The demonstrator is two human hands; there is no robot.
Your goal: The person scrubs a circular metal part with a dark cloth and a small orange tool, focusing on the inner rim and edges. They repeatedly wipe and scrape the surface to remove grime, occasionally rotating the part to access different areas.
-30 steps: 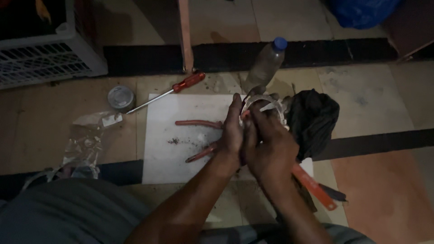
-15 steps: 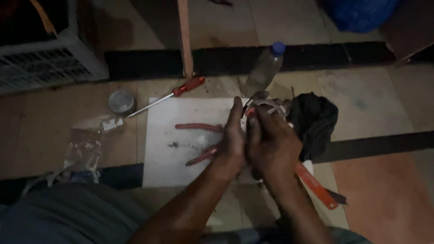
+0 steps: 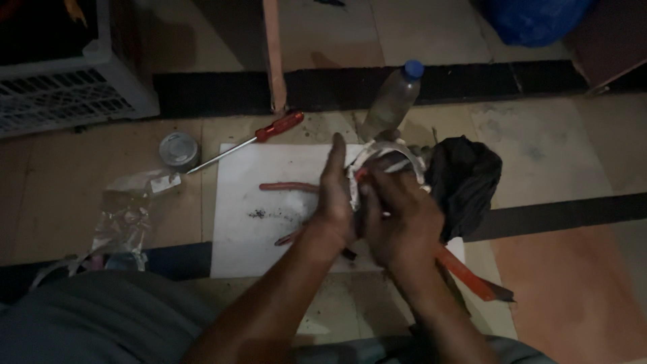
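Observation:
My two hands meet over the right edge of a white sheet (image 3: 256, 236) on the floor. My right hand (image 3: 399, 226) is curled around a small bundle of white looped strips (image 3: 384, 154), with something red showing inside it. Pressed against the left side of that bundle is my left hand (image 3: 335, 195), fingers straight and pointing away from me, thumb hidden. Red-handled pliers (image 3: 286, 187) lie on the sheet, partly under my left hand. A long red-handled tool (image 3: 468, 275) sticks out from beneath my right wrist.
A red-handled screwdriver (image 3: 251, 140), a small round tin (image 3: 178, 149) and crumpled clear plastic (image 3: 125, 216) lie to the left. A blue-capped clear bottle (image 3: 392, 101) and a black cloth (image 3: 465, 178) sit behind my hands. At the back are a white crate (image 3: 74, 94), a wooden strip (image 3: 273, 54) and a blue bag (image 3: 532, 20).
My left hand's fingers have straightened and now point up along the bundle. Both hands stay together in nearly the same place.

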